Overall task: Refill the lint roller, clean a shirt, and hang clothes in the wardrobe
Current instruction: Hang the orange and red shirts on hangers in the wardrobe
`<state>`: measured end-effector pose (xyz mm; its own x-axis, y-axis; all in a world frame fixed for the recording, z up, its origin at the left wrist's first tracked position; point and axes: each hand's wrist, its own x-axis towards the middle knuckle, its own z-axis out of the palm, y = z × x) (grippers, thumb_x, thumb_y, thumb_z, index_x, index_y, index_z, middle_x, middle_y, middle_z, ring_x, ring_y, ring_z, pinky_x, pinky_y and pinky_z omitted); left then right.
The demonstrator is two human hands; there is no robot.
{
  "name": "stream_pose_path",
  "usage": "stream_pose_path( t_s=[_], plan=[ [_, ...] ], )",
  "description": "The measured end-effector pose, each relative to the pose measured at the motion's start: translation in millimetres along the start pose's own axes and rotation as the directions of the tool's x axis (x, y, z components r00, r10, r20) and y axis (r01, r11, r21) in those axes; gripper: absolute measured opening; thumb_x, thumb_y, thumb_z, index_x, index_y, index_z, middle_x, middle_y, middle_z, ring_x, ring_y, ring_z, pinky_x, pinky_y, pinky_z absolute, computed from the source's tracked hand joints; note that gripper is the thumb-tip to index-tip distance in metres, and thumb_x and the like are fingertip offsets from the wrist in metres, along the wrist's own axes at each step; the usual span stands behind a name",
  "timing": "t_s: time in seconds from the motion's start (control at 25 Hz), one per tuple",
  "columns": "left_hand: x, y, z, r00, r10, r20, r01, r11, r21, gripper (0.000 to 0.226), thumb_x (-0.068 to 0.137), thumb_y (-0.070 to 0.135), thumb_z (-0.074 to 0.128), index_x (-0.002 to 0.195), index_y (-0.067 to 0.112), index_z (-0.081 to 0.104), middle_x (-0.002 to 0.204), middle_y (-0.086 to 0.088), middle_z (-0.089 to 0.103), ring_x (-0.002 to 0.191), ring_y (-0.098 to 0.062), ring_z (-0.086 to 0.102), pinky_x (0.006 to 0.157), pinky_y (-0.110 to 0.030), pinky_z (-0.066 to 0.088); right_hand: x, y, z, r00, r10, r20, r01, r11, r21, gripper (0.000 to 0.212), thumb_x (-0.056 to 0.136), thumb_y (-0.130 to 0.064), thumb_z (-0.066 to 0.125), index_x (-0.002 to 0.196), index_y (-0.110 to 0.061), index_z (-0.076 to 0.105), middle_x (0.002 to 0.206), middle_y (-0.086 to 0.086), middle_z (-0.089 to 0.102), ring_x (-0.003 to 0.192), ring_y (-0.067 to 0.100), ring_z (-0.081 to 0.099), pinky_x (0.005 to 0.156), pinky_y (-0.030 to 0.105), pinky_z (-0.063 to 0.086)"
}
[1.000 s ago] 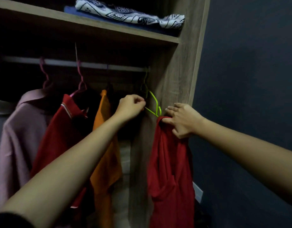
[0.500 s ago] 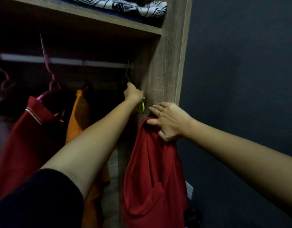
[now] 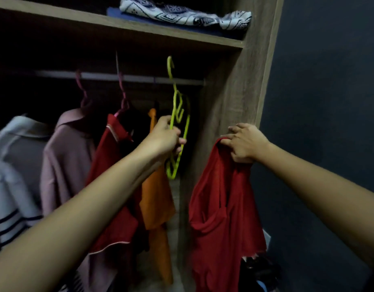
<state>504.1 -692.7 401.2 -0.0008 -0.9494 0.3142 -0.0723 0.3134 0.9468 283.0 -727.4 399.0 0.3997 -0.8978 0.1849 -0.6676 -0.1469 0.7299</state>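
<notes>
The hanger (image 3: 177, 114) is now lifted, its hook above the rail (image 3: 139, 77), grasped in the left grip (image 3: 164, 140). Just right, the right grip (image 3: 244, 142) clutches the top of the shirt (image 3: 219, 207), near the wardrobe panel (image 3: 234, 98).

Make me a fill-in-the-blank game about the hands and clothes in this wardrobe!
1. The left hand grips a lime-green hanger, and the right hand grips a ____ shirt.
2. The patterned cloth lies on the shelf ____ the rail.
3. The hanging garment nearest the hanger is ____.
Missing words: red, above, orange.
</notes>
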Motion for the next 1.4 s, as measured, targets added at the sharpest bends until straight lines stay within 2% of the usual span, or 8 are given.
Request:
stream_pose_path(
  t_s=[0.28, 0.56, 0.76, 0.88, 1.04, 1.12, 1.2, 1.4],
  plan=[
    [-95.7, -42.4, -163.1, 0.941, 0.332, -0.063, -0.21, 0.722, 0.66, 0.032, 0.088, 0.041, 0.046, 0.11, 0.025, 0.061, 0.084, 0.002, 0.065, 0.077, -0.02, 0.059, 0.071, -0.028, 0.043, -0.3, -45.3, -27.8, 0.971, 0.111, 0.211, -0.206, 0.834, 0.512, 0.073, 0.08, -0.016, 0.054, 0.145, -0.018, 0.021, 0.15, 0.011, 0.031, 0.138, 0.026, 0.03, 0.116, 0.045, 0.013],
    [-155.4, -55.8, -256.8, 0.944, 0.305, 0.126, -0.297, 0.618, 0.728, 0.019, 0.082, 0.057, 0.044, 0.088, 0.073, 0.051, 0.085, -0.005, 0.073, 0.084, -0.024, 0.068, 0.074, -0.034, 0.048, -19.2, -81.5, -60.0, 0.965, 0.176, 0.196, -0.263, 0.614, 0.744, 0.072, 0.076, -0.01, 0.057, 0.142, -0.014, 0.027, 0.146, 0.011, 0.038, 0.135, 0.027, 0.035, 0.113, 0.045, 0.024],
    [-160.3, -66.3, -230.7, 0.93, 0.274, 0.246, -0.368, 0.72, 0.589, 0.018, 0.091, 0.038, 0.054, 0.089, 0.054, 0.062, 0.086, 0.035, 0.065, 0.079, 0.016, 0.059, 0.069, -0.007, 0.041, -47.4, -131.8, -141.8, 0.997, -0.063, -0.033, 0.06, 0.5, 0.864, 0.066, 0.073, -0.016, 0.057, 0.135, -0.021, 0.038, 0.137, 0.005, 0.049, 0.124, 0.025, 0.046, 0.102, 0.037, 0.039],
    [-160.3, -72.4, -214.0, 0.918, 0.362, 0.163, -0.393, 0.773, 0.498, 0.014, 0.091, 0.034, 0.051, 0.1, 0.038, 0.062, 0.076, 0.028, 0.066, 0.072, 0.011, 0.057, 0.066, -0.007, 0.039, -66.6, -151.7, -163.3, 0.913, 0.122, -0.39, 0.189, 0.72, 0.667, 0.043, 0.081, -0.052, 0.046, 0.115, -0.025, 0.049, 0.113, 0.0, 0.059, 0.099, 0.028, 0.061, 0.073, 0.035, 0.045],
    [-168.3, -72.9, -199.3, 0.629, 0.769, -0.112, -0.348, 0.408, 0.844, 0.029, 0.087, 0.028, 0.054, 0.115, 0.027, 0.058, 0.106, -0.003, 0.051, 0.099, -0.022, 0.047, 0.086, -0.035, 0.037, -68.0, -155.6, -164.3, 0.805, 0.19, -0.562, 0.163, 0.84, 0.518, 0.044, 0.089, -0.055, 0.033, 0.102, -0.019, 0.054, 0.101, 0.008, 0.055, 0.069, 0.037, 0.064, 0.051, 0.035, 0.045],
    [-196.9, -94.0, -167.7, 0.581, 0.813, -0.038, -0.412, 0.334, 0.848, 0.031, 0.081, 0.034, 0.055, 0.112, 0.029, 0.054, 0.111, -0.007, 0.041, 0.099, -0.025, 0.042, 0.083, -0.037, 0.035, -64.7, -155.3, -170.8, 0.781, 0.223, -0.583, 0.162, 0.83, 0.534, 0.037, 0.091, -0.051, 0.036, 0.099, -0.02, 0.054, 0.1, 0.01, 0.053, 0.067, 0.038, 0.063, 0.05, 0.036, 0.045],
    [-222.0, -136.2, -138.4, 0.716, 0.692, 0.097, -0.421, 0.316, 0.85, 0.031, 0.077, 0.044, 0.054, 0.106, 0.033, 0.055, 0.113, -0.006, 0.039, 0.097, -0.025, 0.044, 0.082, -0.037, 0.038, -63.6, -154.0, -178.2, 0.741, 0.243, -0.627, 0.176, 0.83, 0.529, 0.036, 0.092, -0.05, 0.035, 0.098, -0.02, 0.053, 0.095, 0.009, 0.054, 0.067, 0.038, 0.062, 0.05, 0.036, 0.045],
    [-205.3, -178.0, -177.0, 0.982, 0.179, -0.062, -0.086, 0.711, 0.698, 0.055, 0.058, 0.0, 0.052, 0.11, 0.014, 0.064, 0.118, -0.016, 0.039, 0.109, -0.038, 0.049, 0.105, -0.016, 0.026, -73.3, -142.8, -171.5, 0.73, 0.187, -0.657, 0.23, 0.839, 0.493, 0.041, 0.092, -0.052, 0.025, 0.121, -0.034, 0.047, 0.094, 0.004, 0.069, 0.08, 0.035, 0.067, 0.054, 0.036, 0.048]
  ],
)
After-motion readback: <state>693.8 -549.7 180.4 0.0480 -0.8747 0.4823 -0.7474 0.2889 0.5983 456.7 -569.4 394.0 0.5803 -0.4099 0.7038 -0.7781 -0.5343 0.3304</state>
